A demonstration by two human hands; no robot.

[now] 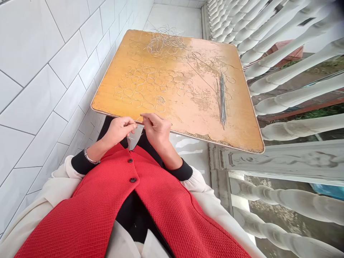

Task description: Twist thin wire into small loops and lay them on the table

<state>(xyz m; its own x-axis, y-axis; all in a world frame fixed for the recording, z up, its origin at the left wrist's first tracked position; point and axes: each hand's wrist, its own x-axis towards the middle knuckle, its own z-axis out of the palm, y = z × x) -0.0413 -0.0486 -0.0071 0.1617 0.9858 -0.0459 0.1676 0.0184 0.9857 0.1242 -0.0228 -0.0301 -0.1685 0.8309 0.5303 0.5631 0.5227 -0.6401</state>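
Observation:
Both of my hands are close together at the near edge of a worn wooden table point(188, 118). My left hand point(119, 130) pinches a thin wire point(139, 123) that runs toward my right hand point(157, 129), whose fingers are closed on it too. Part of the wire hangs below my left fingers. Beyond my hands, many thin wire rings point(138, 96) lie spread on the tabletop, with a small coiled bundle point(160, 100) among them. A bundle of straight wires point(222, 100) rests on the right side of the table.
A tangled heap of wire point(166, 41) lies at the table's far edge, with loose bent wires point(201, 61) to its right. A white tiled wall point(40, 93) rises on the left. White balusters point(285, 129) stand along the right.

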